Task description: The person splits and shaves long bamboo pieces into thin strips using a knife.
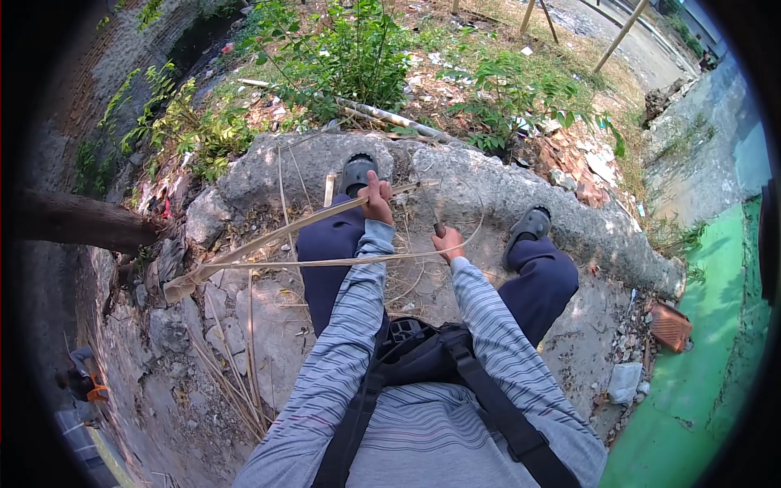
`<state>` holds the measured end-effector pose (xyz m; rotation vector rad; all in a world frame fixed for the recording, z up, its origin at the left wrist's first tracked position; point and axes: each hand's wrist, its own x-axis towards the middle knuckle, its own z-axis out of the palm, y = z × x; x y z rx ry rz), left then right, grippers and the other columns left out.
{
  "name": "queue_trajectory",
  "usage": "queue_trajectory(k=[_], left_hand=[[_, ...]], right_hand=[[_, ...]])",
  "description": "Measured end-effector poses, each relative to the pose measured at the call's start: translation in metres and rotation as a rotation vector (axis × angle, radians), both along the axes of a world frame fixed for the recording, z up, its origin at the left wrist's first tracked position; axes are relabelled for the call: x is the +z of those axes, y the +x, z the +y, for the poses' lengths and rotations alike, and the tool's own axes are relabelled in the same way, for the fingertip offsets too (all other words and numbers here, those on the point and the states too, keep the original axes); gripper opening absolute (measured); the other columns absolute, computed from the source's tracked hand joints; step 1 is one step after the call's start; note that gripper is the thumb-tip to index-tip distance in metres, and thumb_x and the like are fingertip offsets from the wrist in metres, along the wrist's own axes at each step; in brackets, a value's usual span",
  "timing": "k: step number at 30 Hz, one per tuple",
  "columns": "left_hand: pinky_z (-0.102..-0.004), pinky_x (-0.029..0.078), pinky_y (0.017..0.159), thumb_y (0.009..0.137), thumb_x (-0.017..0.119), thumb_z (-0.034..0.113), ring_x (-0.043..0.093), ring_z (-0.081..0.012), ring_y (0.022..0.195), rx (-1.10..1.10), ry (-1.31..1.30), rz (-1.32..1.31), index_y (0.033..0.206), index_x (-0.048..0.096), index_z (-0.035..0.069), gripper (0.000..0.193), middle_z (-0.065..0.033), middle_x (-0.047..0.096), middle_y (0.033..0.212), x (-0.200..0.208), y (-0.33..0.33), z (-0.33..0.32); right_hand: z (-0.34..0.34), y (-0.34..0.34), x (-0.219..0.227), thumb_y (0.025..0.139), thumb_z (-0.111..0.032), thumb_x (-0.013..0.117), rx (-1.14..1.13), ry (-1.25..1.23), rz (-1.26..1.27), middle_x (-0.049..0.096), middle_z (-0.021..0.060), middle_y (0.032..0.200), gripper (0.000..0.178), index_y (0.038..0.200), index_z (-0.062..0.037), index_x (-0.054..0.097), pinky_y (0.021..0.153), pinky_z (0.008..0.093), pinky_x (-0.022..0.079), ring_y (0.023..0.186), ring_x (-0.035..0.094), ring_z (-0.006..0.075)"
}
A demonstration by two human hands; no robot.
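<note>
My left hand (pixel 376 199) is closed around a long pale stalk (pixel 281 232), perhaps palm or bamboo, with its thumb stretched out along it. The stalk slants from a broad butt at lower left up to a thin tip in front of me. A narrow strip (pixel 325 263) runs from near that butt across my forearms and bends round in a loop at the right. My right hand (pixel 447 243) grips the dark handle of a knife (pixel 430 208); its thin blade points up at the stalk's tip. Whether blade and stalk touch, I cannot tell.
My sandalled feet rest by a broken concrete ledge (pixel 488 183). Loose strips (pixel 232 382) lie at my left. A trunk (pixel 81 221) juts in from the left, with a person (pixel 81 382) below it. Shrubs (pixel 358 65) and litter lie ahead; a brown plastic container (pixel 670 327) sits right.
</note>
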<state>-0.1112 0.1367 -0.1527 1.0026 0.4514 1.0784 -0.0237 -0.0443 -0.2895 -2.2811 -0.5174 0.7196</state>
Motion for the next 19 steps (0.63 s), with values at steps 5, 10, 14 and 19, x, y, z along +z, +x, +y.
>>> queue_trajectory(k=[5,10,14,19], left_hand=[[-0.0316,0.013,0.048,0.108,0.04,0.038,0.016,-0.0085,0.046,-0.054,0.034,-0.055,0.05,0.022,0.011,0.066,0.0036,0.021,0.048,0.009,0.017,-0.01],[-0.0315,0.013,0.048,0.108,0.041,0.035,0.016,-0.0084,0.045,-0.029,0.056,-0.02,0.051,0.021,0.012,0.065,0.0034,0.022,0.048,0.007,0.011,-0.008],[-0.0312,0.015,0.047,0.107,0.04,0.037,0.017,-0.0089,0.044,-0.071,0.052,-0.029,0.049,0.021,0.012,0.066,0.0031,0.022,0.047,0.013,0.024,-0.018],[-0.0315,0.017,0.046,0.107,0.041,0.042,0.019,-0.0106,0.042,-0.079,0.053,-0.001,0.047,0.023,0.012,0.069,0.002,0.022,0.045,0.009,0.01,-0.009]], right_hand=[[-0.012,-0.001,-0.001,0.078,-0.027,0.064,-0.048,0.018,-0.063,0.068,0.0258,0.093,0.03,0.095,-0.0034,0.069,0.08,0.0478,0.051,0.094,0.065,0.0449],[-0.001,-0.019,0.027,0.08,-0.028,0.064,-0.017,0.149,-0.103,0.068,0.024,0.09,0.029,0.094,-0.0035,0.069,0.078,0.0489,0.051,0.09,0.065,0.0456],[-0.024,0.013,-0.017,0.081,-0.028,0.063,-0.071,-0.033,-0.134,0.07,0.0227,0.095,0.03,0.1,-0.0056,0.071,0.082,0.0486,0.051,0.095,0.066,0.0435],[-0.025,0.011,-0.031,0.082,-0.029,0.062,-0.04,-0.12,0.044,0.068,0.0274,0.103,0.035,0.104,-0.004,0.071,0.093,0.0453,0.051,0.106,0.065,0.0424]])
